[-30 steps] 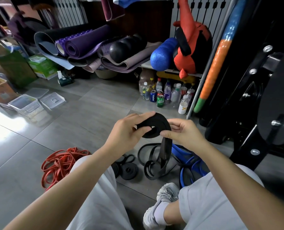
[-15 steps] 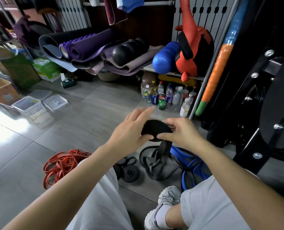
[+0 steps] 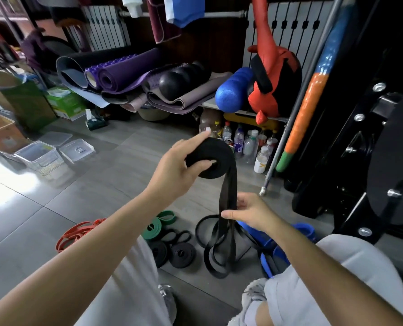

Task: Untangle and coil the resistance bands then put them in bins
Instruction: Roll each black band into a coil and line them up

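Observation:
My left hand point(image 3: 180, 165) grips a partly rolled black resistance band point(image 3: 215, 158), thumb pressed at the coil's centre and index finger stretched over its top. The band's loose tail hangs straight down and my right hand point(image 3: 247, 211) pinches it lower, above the slack loops lying on the floor point(image 3: 215, 250). Two coiled black bands point(image 3: 181, 254) lie on the tiles by my left knee. A green band point(image 3: 159, 223), a red band tangle point(image 3: 78, 232) and blue bands point(image 3: 273, 250) lie around them. Clear plastic bins point(image 3: 39, 155) stand at the left.
Loose bin lids point(image 3: 77, 149) lie beside the bins. Bottles and cans point(image 3: 249, 144) crowd under a shelf of rolled mats point(image 3: 115, 76) and foam rollers. A black weight machine point(image 3: 372, 149) fills the right side. Cardboard boxes point(image 3: 0, 132) stand far left.
My right hand dropped from the coil down the hanging tail and now pinches it lower. My left hand raised the coil. The view tilted, bringing the green band into sight.

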Demonstrator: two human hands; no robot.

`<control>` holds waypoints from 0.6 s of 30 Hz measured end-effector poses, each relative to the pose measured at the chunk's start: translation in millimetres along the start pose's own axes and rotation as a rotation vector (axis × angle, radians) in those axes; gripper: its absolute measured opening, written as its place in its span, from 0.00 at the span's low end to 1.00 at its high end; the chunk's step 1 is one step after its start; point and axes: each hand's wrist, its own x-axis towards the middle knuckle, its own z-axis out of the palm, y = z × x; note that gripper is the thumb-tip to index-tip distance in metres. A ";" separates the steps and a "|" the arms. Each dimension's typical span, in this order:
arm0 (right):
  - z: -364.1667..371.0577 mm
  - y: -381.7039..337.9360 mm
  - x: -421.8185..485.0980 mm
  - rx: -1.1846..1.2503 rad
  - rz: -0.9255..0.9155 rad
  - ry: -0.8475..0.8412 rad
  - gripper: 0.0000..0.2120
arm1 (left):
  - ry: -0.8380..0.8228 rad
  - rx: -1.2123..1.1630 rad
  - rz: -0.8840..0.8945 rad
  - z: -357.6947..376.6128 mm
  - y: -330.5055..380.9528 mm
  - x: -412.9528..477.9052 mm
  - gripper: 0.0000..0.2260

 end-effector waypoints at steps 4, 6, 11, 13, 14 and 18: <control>20.9 12.7 19.8 0.031 0.078 0.086 0.25 | 0.086 -0.274 -0.032 0.8 7.9 17.5 0.28; 28.5 13.8 31.6 0.169 0.140 0.074 0.20 | 0.084 -0.270 -0.036 0.6 6.6 24.5 0.29; 18.1 13.3 45.2 0.103 0.183 -0.058 0.14 | 0.074 -0.243 -0.085 -2.1 -21.5 32.6 0.29; 4.8 4.0 50.4 0.168 0.149 -0.033 0.15 | 0.042 -0.155 -0.097 -0.4 -38.5 28.0 0.28; -2.5 -3.9 53.0 0.244 0.124 -0.035 0.15 | 0.012 -0.124 -0.103 1.8 -44.7 25.0 0.29; -30.4 -32.9 57.0 0.201 -0.003 -0.101 0.17 | -0.022 -0.142 -0.098 9.7 -50.3 27.1 0.29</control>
